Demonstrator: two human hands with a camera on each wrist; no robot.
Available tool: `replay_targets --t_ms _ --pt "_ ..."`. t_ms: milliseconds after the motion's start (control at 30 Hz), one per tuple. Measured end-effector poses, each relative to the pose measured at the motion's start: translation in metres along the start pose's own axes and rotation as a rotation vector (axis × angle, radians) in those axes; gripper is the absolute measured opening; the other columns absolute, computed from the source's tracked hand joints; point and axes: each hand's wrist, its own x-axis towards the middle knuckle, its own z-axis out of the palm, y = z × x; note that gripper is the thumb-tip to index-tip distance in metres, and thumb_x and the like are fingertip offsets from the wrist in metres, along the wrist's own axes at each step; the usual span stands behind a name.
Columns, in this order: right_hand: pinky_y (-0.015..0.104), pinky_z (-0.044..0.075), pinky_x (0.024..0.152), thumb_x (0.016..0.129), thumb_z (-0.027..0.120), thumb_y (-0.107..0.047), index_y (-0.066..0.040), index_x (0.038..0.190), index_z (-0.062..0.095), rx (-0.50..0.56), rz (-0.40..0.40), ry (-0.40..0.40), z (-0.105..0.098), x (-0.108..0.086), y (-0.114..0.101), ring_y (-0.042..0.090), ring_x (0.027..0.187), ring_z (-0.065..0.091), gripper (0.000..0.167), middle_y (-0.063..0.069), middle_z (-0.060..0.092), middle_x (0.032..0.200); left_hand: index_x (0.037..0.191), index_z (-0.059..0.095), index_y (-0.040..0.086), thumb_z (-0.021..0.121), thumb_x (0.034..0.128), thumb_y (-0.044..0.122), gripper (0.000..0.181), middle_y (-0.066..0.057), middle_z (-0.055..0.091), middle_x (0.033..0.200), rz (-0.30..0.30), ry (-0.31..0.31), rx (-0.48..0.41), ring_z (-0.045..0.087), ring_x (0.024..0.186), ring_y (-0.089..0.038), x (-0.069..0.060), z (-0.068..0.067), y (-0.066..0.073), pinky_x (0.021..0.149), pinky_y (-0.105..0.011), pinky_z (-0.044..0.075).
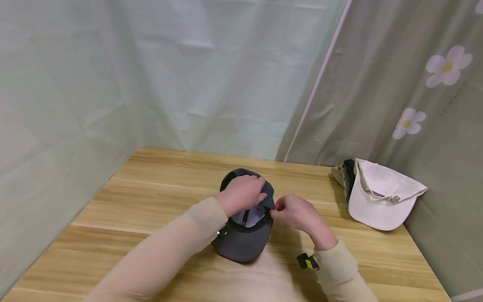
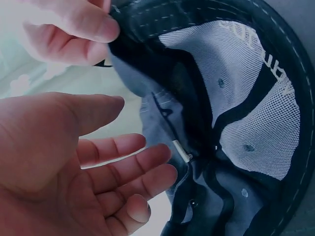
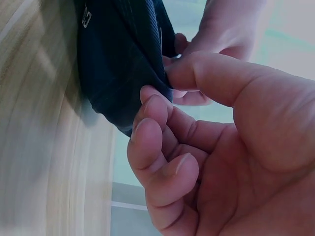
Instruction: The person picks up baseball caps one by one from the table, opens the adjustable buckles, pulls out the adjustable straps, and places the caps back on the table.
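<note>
A dark navy baseball cap (image 1: 241, 246) lies upside down on the table, brim toward me, its inside showing. White mesh-like lining and some lettering are visible inside it in the left wrist view. My right hand (image 1: 296, 213) pinches the right edge of the cap between thumb and index finger. My left hand (image 1: 243, 193) is over the cap's far part. In the left wrist view its fingers (image 2: 140, 162) are loosely extended beside the cap's back, where a small metal buckle (image 2: 182, 151) shows, and they grip nothing.
On the right of the wooden table (image 1: 151, 188) stands a white cap (image 1: 377, 214), with a black cap (image 1: 349, 174) and a beige one (image 1: 338, 174) behind it. Curtains (image 1: 226, 84) hang around the table's back and sides.
</note>
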Motion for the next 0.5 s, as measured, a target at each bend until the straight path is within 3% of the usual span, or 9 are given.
replay_targets --t_ms 167,267,400,500 --pt "0.035 0.044 0.062 0.096 0.078 -0.027 -0.020 0.079 0.072 -0.004 -0.021 -0.024 -0.0003 0.0000 0.0014 0.016 0.064 0.057 0.019 -0.005 0.063 0.073 0.141 0.068 0.007 0.070 0.1100 0.041 0.046 -0.013 0.071 0.125 -0.002 0.011 0.049 0.073 0.109 -0.028 0.0013 0.0035 0.0002 0.092 -0.043 0.061" --pt "0.035 0.043 0.062 0.096 0.078 -0.027 -0.019 0.079 0.071 -0.005 -0.023 -0.039 -0.0018 -0.0001 0.0037 0.016 0.063 0.056 0.020 -0.005 0.062 0.072 0.140 0.070 0.008 0.070 0.1110 0.030 0.036 -0.014 0.068 0.129 0.016 0.051 0.142 0.069 0.114 -0.030 -0.0001 0.0046 -0.0024 0.095 -0.044 0.060" --pt "0.036 0.044 0.064 0.097 0.078 -0.027 -0.018 0.081 0.071 -0.014 -0.006 -0.060 -0.0048 -0.0009 0.0071 0.016 0.064 0.056 0.020 -0.004 0.063 0.074 0.130 0.076 0.010 0.069 0.1111 0.017 0.022 -0.013 0.072 0.120 0.043 0.086 0.255 0.070 0.110 -0.030 -0.0023 0.0046 -0.0065 0.094 -0.045 0.059" --pt "0.037 0.046 0.066 0.097 0.079 -0.028 -0.019 0.085 0.074 -0.018 -0.002 -0.077 -0.0063 -0.0014 0.0090 0.016 0.067 0.058 0.016 -0.005 0.065 0.078 0.120 0.079 0.011 0.072 0.1092 0.016 0.014 -0.011 0.075 0.110 0.037 0.081 0.285 0.072 0.103 -0.028 -0.0029 0.0048 -0.0088 0.088 -0.043 0.062"
